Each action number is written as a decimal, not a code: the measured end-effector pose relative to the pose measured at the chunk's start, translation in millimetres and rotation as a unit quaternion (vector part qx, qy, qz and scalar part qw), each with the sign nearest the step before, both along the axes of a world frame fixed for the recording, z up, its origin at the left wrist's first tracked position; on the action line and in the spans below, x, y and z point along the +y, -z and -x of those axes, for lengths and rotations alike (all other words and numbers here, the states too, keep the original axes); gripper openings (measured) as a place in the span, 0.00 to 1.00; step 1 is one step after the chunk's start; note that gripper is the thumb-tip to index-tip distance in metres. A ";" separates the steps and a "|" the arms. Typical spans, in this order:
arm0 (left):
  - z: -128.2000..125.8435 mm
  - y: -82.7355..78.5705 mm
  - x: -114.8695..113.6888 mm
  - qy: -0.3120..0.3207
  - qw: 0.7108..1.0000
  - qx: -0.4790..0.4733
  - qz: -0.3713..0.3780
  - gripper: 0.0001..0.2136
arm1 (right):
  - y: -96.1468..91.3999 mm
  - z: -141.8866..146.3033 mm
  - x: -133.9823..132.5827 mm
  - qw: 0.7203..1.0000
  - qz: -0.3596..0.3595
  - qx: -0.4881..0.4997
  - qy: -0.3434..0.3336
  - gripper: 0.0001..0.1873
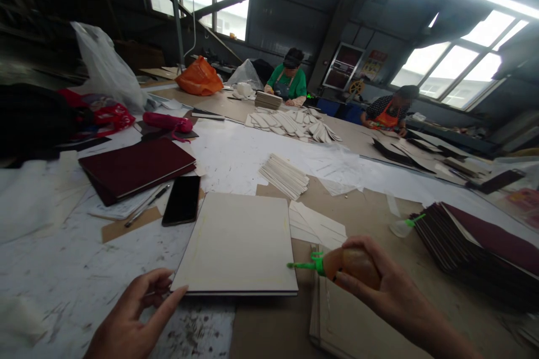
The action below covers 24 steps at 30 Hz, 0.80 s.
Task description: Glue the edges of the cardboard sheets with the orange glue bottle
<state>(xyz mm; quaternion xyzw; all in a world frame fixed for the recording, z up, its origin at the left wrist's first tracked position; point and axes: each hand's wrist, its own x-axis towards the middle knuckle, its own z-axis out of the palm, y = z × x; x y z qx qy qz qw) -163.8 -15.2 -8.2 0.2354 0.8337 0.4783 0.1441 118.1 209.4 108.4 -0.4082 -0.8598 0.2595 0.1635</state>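
Note:
A pale rectangular board (242,241) with a dark edge lies before me, faint yellowish streaks along its sides. My left hand (138,311) grips its near left corner, the thumb on the near edge and the other fingers curled at the side. In my right hand (379,275) is a squeeze glue bottle (353,266) with amber contents and a green nozzle. It is held sideways, the nozzle tip at the board's right edge. Below the bottle lies a stack of greyish boards (357,320), partly hidden by my right forearm.
A phone (182,200) and maroon covers (138,165) lie to the left. Cardboard strips (284,175) sit beyond the board. To the right are a second small bottle (402,227) and a maroon stack (475,241). Two people (288,81) work across the table.

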 end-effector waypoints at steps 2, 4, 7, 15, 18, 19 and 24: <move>2.9 -8.4 4.6 0.000 0.998 -0.066 0.008 0.30 | -1.4 -4.3 -4.1 1.000 0.004 -0.003 -0.007 0.18; 6.7 -14.8 9.2 0.015 0.995 -0.096 0.007 0.30 | -1.8 -7.9 -6.8 1.000 0.007 -0.006 -0.015 0.18; 10.3 -20.9 14.0 0.044 0.995 -0.089 0.007 0.26 | -0.2 -8.0 -7.6 1.000 0.010 -0.003 -0.016 0.18; 12.1 -21.8 15.2 0.046 0.996 -0.079 0.022 0.26 | 18.9 23.3 7.8 0.994 -0.083 0.070 -0.015 0.17; 14.6 -15.9 14.7 0.036 0.995 -0.090 0.019 0.25 | 24.6 27.9 12.6 0.987 -0.131 0.090 -0.011 0.16; 15.5 -13.8 14.5 0.036 0.995 -0.096 0.012 0.25 | 25.0 27.1 12.7 0.986 -0.138 0.092 -0.007 0.17; 19.5 -12.9 14.1 0.043 0.990 -0.135 -0.004 0.18 | 20.7 11.8 2.3 0.990 -0.124 0.067 0.020 0.18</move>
